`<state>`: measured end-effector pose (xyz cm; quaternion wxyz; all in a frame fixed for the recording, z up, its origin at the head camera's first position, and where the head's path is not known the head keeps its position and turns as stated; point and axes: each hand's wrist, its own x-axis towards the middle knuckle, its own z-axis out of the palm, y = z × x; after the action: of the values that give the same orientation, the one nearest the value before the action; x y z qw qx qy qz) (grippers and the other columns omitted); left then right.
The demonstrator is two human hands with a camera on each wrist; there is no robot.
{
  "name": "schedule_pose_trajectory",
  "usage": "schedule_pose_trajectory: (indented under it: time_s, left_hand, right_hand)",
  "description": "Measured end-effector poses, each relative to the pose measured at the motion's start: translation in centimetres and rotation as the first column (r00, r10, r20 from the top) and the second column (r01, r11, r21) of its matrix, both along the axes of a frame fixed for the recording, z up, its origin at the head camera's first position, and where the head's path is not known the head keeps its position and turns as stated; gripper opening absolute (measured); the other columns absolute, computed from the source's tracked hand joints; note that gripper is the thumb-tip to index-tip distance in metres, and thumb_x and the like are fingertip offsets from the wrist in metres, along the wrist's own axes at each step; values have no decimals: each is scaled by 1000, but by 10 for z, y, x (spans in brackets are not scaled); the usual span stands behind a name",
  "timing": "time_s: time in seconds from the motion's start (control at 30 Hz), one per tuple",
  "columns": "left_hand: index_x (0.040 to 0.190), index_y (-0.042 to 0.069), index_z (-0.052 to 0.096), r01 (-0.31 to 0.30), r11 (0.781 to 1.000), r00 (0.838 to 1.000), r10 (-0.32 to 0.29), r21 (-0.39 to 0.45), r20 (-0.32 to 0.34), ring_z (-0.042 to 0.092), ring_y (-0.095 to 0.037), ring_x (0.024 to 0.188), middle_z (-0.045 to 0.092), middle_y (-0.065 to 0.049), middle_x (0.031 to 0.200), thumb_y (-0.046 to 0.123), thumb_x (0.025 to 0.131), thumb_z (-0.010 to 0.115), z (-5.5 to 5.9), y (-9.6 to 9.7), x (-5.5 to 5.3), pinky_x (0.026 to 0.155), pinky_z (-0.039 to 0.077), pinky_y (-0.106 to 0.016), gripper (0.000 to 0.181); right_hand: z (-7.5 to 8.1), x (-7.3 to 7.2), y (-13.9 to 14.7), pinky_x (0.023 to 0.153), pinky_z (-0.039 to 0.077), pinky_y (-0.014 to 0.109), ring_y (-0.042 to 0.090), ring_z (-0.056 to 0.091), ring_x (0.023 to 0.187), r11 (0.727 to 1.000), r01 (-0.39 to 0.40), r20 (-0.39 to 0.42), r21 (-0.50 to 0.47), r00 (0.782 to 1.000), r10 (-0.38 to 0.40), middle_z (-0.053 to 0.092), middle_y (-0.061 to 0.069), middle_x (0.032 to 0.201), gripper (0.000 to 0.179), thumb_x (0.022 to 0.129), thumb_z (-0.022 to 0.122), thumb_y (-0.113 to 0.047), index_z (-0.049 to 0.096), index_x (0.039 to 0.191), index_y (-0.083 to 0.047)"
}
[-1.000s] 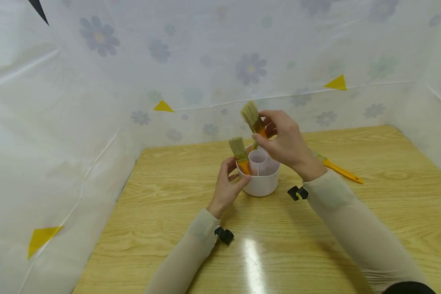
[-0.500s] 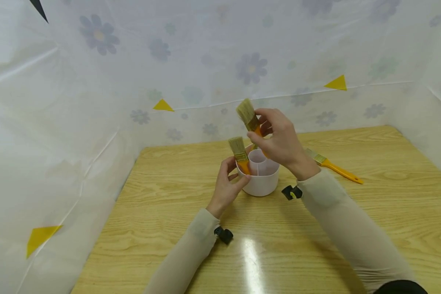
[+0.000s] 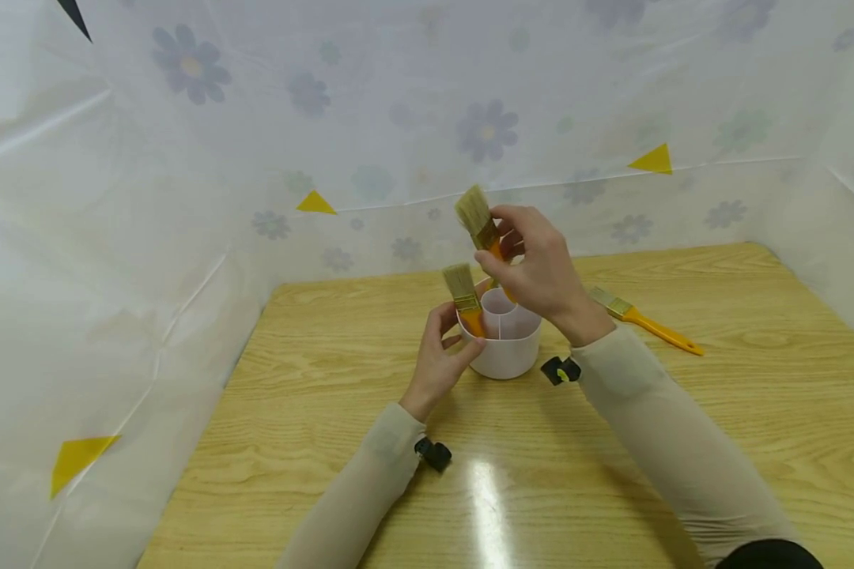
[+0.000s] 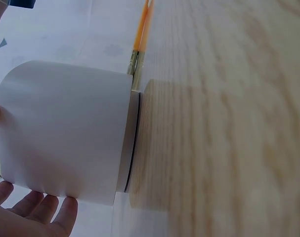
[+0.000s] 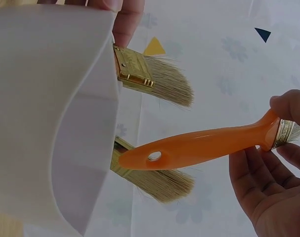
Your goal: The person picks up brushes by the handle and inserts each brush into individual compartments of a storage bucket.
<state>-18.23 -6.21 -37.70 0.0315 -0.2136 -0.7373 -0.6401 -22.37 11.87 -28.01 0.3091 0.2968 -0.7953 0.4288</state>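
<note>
My left hand (image 3: 437, 363) grips the left side of a white round divided holder (image 3: 507, 362), its thumb at the rim and fingers along the wall (image 4: 65, 128). In the holder's left part stands a paintbrush (image 3: 462, 292), bristles up, close to that hand. A second paintbrush (image 5: 159, 185) leans out of the holder's far side, mostly hidden in the head view. My right hand (image 3: 537, 265) pinches another paintbrush (image 3: 477, 217) near its metal ferrule, bristles up. Its orange handle (image 5: 199, 145) points down towards the holder's opening, past the central tube (image 3: 498, 304).
Another orange-handled paintbrush (image 3: 658, 330) lies on the wooden table (image 3: 313, 379), right of the holder. Flower-patterned sheeting (image 3: 398, 118) with yellow triangles rises behind the table and on both sides.
My right hand has moved slightly left with its paintbrush, bringing it nearer above the holder. More of the paintbrush on the table now shows. My left hand and the holder stay in place.
</note>
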Motion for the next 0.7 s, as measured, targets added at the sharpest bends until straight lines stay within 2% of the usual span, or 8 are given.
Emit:
schedule_pose_trajectory:
  time_s: [0.7]
  left_hand:
    - [140, -1, 34, -9, 1000, 1000, 9, 12, 2, 39, -34, 129, 41, -19, 138, 4, 87, 65, 0, 1, 1, 101, 35, -57, 62]
  right_hand:
    - [-15, -3, -1, 68, 54, 36, 20, 58, 74, 1000, -22, 3, 2, 1000, 22, 57, 12, 98, 49, 82, 73, -10, 54, 126, 0]
